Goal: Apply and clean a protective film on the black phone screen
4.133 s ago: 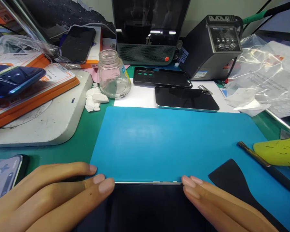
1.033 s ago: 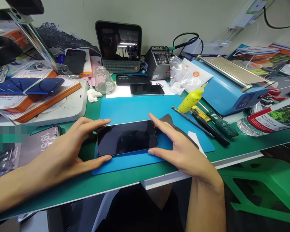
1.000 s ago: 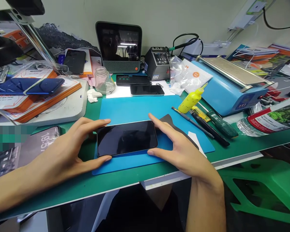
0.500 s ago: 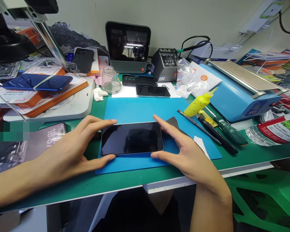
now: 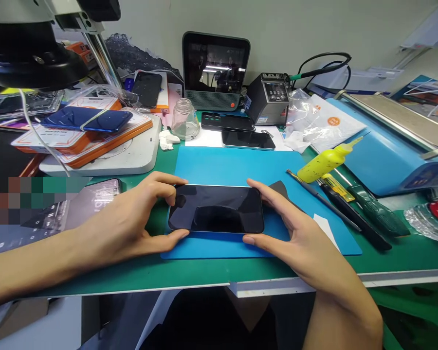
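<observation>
Phone [image 5: 216, 209] of smooth black glass, a rounded rectangle with a thin pale edge, is lying face-up and sideways over the matte blue mat [image 5: 229, 165]. At its 9 o'clock end the left hand [image 5: 131, 216] is holding it, the grip spanning only the phone's short side, forefinger on the far edge and thumb on the near one. At 3 o'clock the right hand [image 5: 301, 233] is spanning slightly wider, its thumb lying just beside the near edge; whether that grip is pressing, I cannot tell. Beneath the mat the green tabletop [image 5: 200, 274] is showing. At 11 o'clock a clear, round-bellied glass jar [image 5: 185, 124] is standing near a crumpled white wad [image 5: 168, 140]. At 1 o'clock a second phone [image 5: 248, 140] is resting on white paper [image 5: 206, 139]. At 2 o'clock a speckled yellow bottle [image 5: 323, 164] is lying tilted; at 3 o'clock, beyond the right hand, a slim brush [image 5: 324, 201] is slanting.
</observation>
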`<state>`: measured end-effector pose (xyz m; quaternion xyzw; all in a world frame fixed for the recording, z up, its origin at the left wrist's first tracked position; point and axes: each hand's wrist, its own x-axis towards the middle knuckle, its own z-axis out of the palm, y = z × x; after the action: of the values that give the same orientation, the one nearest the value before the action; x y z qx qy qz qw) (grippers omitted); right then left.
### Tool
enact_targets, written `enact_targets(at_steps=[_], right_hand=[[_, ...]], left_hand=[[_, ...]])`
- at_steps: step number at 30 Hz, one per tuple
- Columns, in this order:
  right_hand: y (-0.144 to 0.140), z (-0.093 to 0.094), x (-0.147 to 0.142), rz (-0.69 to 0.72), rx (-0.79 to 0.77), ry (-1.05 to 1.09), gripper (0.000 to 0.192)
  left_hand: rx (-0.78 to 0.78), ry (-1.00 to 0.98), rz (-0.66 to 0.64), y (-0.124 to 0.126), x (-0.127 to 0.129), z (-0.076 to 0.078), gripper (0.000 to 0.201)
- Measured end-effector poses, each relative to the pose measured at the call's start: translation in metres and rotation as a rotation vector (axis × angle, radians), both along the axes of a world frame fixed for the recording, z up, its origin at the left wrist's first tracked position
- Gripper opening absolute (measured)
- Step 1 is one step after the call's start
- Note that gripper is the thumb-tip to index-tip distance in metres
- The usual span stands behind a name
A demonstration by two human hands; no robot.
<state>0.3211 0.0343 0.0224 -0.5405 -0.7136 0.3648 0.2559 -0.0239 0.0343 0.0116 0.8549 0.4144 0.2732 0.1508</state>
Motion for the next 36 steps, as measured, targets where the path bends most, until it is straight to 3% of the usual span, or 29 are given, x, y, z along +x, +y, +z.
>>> enact_targets(at_steps=[4,13,24,32,36], right_hand=[[0.002,-0.004,0.002,-0.031,0.04,-0.062,0.088],[0.013,-0.015,0.004,-0.025,0.234,-0.2,0.084],[0.011,-0.018,0.003,-0.008,0.275,-0.174,0.077],[0.011,-0.019,0.004,-0.011,0.298,-0.181,0.075],[0.012,-0.02,0.003,-0.03,0.331,-0.179,0.075]], left_hand=[[0.055,-0.022,-0.014,0.0,0.004,0.005,0.045],[0.293,-0.244,-0.216,0.012,0.005,0.003,0.069],[0.445,-0.278,-0.254,0.008,0.006,0.009,0.085],[0.268,-0.419,-0.307,0.015,0.006,0.009,0.102],[0.037,-0.504,-0.315,0.008,0.006,0.007,0.109]])
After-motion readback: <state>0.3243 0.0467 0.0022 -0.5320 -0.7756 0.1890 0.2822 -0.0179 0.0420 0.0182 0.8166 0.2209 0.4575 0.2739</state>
